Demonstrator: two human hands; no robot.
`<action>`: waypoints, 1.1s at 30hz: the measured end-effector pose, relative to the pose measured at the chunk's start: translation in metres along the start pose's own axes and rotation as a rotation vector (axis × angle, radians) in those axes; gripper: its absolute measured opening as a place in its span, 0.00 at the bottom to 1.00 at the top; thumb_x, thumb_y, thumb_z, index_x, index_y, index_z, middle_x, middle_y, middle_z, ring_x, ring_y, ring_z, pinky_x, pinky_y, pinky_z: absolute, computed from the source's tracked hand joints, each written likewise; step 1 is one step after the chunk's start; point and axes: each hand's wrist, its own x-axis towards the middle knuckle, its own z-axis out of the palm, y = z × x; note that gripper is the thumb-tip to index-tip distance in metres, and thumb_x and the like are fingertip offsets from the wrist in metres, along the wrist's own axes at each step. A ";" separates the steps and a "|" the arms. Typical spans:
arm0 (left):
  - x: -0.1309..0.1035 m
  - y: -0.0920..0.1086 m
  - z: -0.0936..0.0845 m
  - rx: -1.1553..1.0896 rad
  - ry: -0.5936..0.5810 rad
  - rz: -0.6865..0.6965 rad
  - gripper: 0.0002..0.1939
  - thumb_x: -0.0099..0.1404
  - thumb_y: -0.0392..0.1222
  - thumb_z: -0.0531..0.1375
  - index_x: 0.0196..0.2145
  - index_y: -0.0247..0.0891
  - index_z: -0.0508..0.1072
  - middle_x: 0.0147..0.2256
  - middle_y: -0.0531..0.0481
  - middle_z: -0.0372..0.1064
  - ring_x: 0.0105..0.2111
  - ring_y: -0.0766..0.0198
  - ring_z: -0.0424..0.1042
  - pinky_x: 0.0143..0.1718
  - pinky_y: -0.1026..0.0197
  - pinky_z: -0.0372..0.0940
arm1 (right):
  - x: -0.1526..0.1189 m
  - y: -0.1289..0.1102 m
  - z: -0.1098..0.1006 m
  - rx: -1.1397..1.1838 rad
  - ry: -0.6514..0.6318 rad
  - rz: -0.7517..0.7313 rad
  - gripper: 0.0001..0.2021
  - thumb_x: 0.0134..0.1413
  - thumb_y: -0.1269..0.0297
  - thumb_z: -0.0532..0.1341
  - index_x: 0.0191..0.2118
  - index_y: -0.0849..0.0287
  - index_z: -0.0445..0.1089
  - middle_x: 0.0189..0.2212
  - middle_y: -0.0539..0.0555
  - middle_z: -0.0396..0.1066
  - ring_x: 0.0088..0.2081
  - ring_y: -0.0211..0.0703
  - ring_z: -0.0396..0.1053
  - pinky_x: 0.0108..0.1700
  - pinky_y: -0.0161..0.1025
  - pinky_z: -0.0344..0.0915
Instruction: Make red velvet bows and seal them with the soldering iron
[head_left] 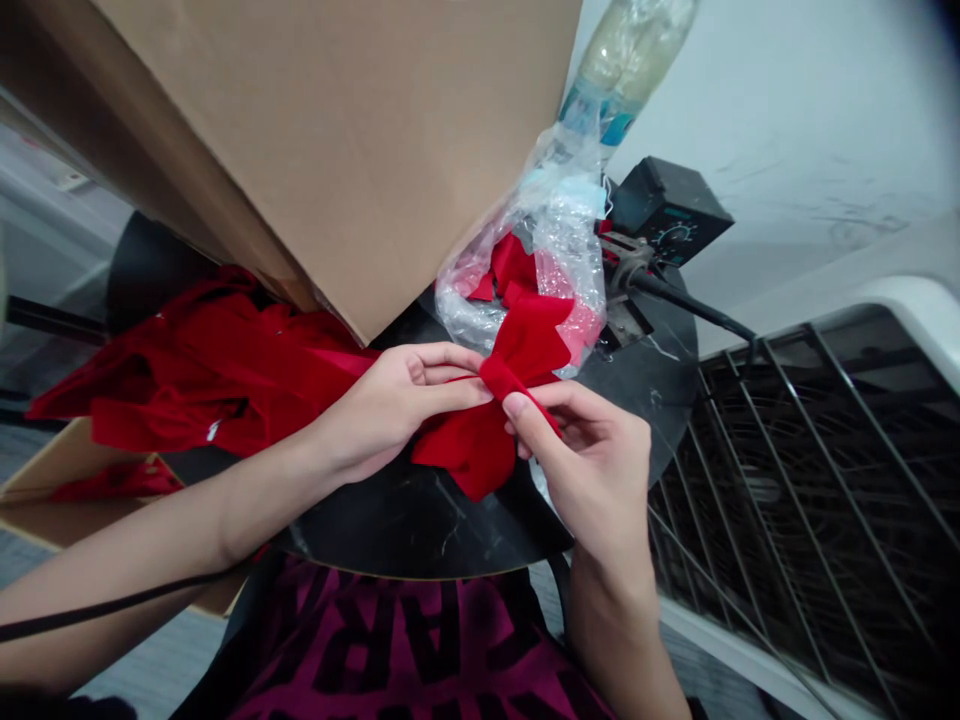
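Observation:
A red fabric bow (472, 450) is held between both hands above the round black table (420, 530). My left hand (416, 395) pinches its gathered middle from the left side. Across that middle runs a narrow red strip, and my right hand (581, 440) grips it between thumb and fingers. One end of the bow points up toward a clear plastic bag (574, 225) with red fabric pieces (514, 268) inside. The other end hangs down toward the table's near edge. Left of my left hand lies a heap of red fabric (195, 360).
A large cardboard box (360, 130) stands at the back. Behind the bag are a plastic bottle (630, 65) and a black device with a dial (671, 215). A black metal grille (810, 460) fills the right side. An open carton (45, 490) sits lower left.

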 end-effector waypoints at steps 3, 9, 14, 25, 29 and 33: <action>0.000 0.000 0.000 0.004 -0.006 -0.030 0.11 0.61 0.31 0.73 0.42 0.34 0.82 0.39 0.46 0.85 0.38 0.61 0.84 0.47 0.63 0.76 | 0.000 0.000 0.000 -0.003 0.006 -0.002 0.06 0.60 0.61 0.71 0.34 0.56 0.80 0.27 0.49 0.77 0.25 0.36 0.70 0.30 0.35 0.71; 0.000 0.000 -0.001 0.007 0.032 0.003 0.08 0.59 0.31 0.74 0.31 0.35 0.77 0.31 0.49 0.84 0.30 0.66 0.82 0.37 0.68 0.74 | 0.001 0.000 0.000 -0.003 -0.006 -0.004 0.07 0.60 0.61 0.71 0.33 0.56 0.79 0.27 0.49 0.77 0.25 0.35 0.69 0.29 0.34 0.69; -0.001 -0.002 -0.004 0.132 0.015 0.073 0.13 0.58 0.31 0.74 0.41 0.35 0.81 0.40 0.47 0.84 0.41 0.59 0.84 0.49 0.61 0.76 | 0.005 -0.001 -0.004 -0.003 -0.056 0.053 0.08 0.58 0.60 0.72 0.31 0.57 0.79 0.25 0.49 0.76 0.24 0.36 0.69 0.27 0.34 0.69; -0.005 -0.001 -0.002 0.350 0.043 0.204 0.16 0.56 0.32 0.76 0.40 0.38 0.78 0.39 0.53 0.82 0.41 0.62 0.82 0.47 0.65 0.75 | 0.004 -0.009 -0.013 -0.199 -0.119 0.062 0.09 0.61 0.57 0.70 0.34 0.56 0.82 0.26 0.50 0.78 0.24 0.36 0.69 0.26 0.34 0.65; -0.006 -0.002 0.002 0.354 0.175 0.213 0.12 0.58 0.40 0.76 0.33 0.37 0.78 0.35 0.51 0.83 0.39 0.59 0.83 0.44 0.62 0.76 | 0.003 -0.007 -0.010 -0.156 -0.112 0.079 0.10 0.60 0.56 0.71 0.34 0.57 0.82 0.24 0.50 0.77 0.23 0.37 0.70 0.26 0.34 0.67; -0.006 -0.003 0.002 0.313 0.209 0.251 0.12 0.58 0.42 0.76 0.32 0.38 0.78 0.33 0.52 0.82 0.36 0.61 0.82 0.40 0.63 0.76 | 0.001 0.002 -0.002 -0.056 -0.022 0.066 0.08 0.59 0.57 0.72 0.36 0.56 0.81 0.29 0.51 0.79 0.28 0.39 0.74 0.32 0.36 0.72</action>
